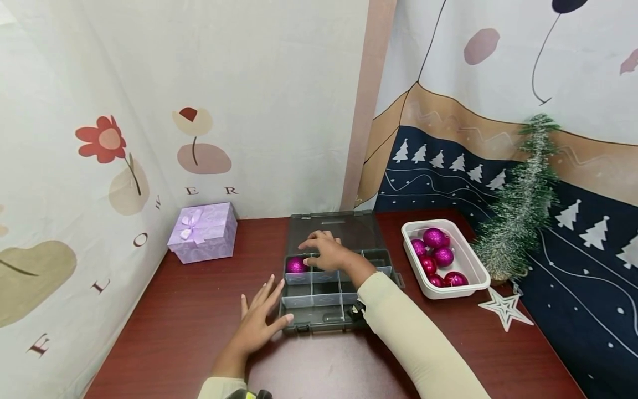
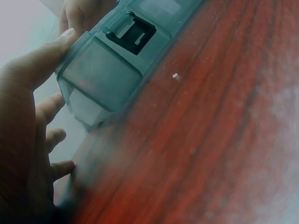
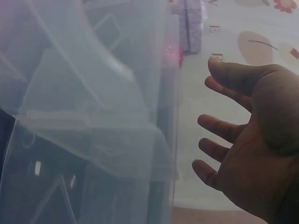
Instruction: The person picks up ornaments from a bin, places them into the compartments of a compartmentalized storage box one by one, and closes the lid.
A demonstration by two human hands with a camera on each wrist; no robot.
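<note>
A clear grey compartment box (image 1: 310, 301) lies on the table with its lid (image 1: 334, 227) folded back. One glittery magenta bauble (image 1: 297, 265) sits in its back left compartment. My right hand (image 1: 326, 252) hovers over the back row, fingers spread and bent a little, thumb tip beside the bauble in the head view. In the right wrist view that hand (image 3: 254, 121) shows nothing in its grasp. Fingers apart, my left hand (image 1: 260, 322) rests against the box's left front corner. The left wrist view shows its thumb (image 2: 42, 60) along the rim, near a dark latch (image 2: 133, 35).
To the right stands a white tub (image 1: 423, 288) with several magenta and red baubles. Beyond it are a small tinsel tree (image 1: 523, 205) and a white star (image 1: 505, 307). A lilac gift box (image 1: 204, 235) stands at the back left, near the printed cloth wall (image 1: 279, 111).
</note>
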